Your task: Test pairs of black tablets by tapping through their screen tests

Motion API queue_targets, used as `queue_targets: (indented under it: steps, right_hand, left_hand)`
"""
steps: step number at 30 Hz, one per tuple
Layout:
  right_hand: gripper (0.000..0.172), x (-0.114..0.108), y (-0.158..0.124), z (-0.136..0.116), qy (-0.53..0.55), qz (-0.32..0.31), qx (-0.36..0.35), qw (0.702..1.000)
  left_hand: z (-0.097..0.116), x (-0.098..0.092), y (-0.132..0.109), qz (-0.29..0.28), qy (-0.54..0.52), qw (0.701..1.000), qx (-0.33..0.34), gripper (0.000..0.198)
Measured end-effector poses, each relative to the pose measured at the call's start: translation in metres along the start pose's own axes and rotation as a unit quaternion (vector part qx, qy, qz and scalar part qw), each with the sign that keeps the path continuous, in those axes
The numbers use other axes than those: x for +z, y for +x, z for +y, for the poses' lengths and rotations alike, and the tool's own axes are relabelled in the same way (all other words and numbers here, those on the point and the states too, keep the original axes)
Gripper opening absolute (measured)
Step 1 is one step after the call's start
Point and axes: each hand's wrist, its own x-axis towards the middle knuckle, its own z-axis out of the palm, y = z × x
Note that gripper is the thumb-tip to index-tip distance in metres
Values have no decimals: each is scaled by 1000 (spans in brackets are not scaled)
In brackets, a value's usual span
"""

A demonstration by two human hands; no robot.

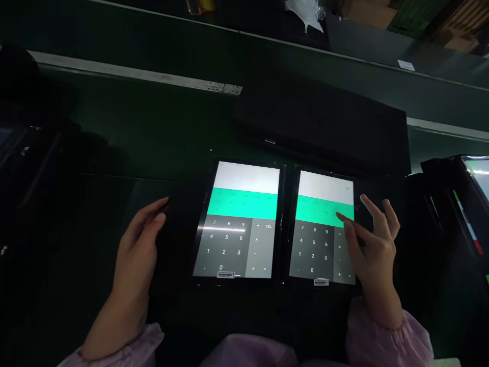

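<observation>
Two lit tablets lie side by side, both showing a calculator with a green band across the upper part. The left tablet (237,229) has a blank white display area; a "^" sign shows on the right tablet (317,239). Each has a small barcode label at its lower edge. My right hand (372,242) is over the right tablet's right side, index fingertip at the green band, other fingers spread, holding nothing. To the left of the left tablet, apart from it, my left hand (143,244) holds nothing, with its thumb and fingers slightly apart.
A long black box (324,122) lies just behind the tablets. At the far right is another lit screen (479,178) beside dark items. Dark objects stand at the left edge. Clear plastic (307,12) and cardboard (369,12) lie at the top, beyond metal strips.
</observation>
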Motion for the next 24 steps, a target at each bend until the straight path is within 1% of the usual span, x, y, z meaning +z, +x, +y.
queue_targets:
  steps: [3,5,7,9,12,16,21,22,24]
  right_hand:
    - [22,-2,-1,3,-15,29,24,999]
    - [22,-5,-1,0,-12,39,32,999]
    - [21,-7,0,-8,17,27,11,999]
    - [20,-8,0,-20,57,-4,-30,998]
    - [21,-6,-1,-33,89,-38,-71,993]
    - [21,-1,-3,-42,78,-44,-77,993]
    - [22,2,-2,-49,71,-94,-88,989]
    - [22,1,-1,-48,67,-93,-85,990]
    - [22,-1,0,-39,49,-55,-57,996]
  left_hand:
    - [1,0,-1,4,13,1000,-4,31]
    - [-1,0,0,-2,2,1000,-9,30]
    - [-4,-1,3,-10,-24,1000,-12,28]
    - [-8,-2,6,-17,-42,999,-10,28]
    - [-11,-3,8,-21,-46,999,-9,28]
    - [-10,-3,6,-28,-40,999,9,28]
    - [-4,-2,1,-24,-29,999,-6,27]
    - [-3,-2,1,-26,-30,999,-9,26]
    - [-3,-2,0,-26,-29,999,-5,26]
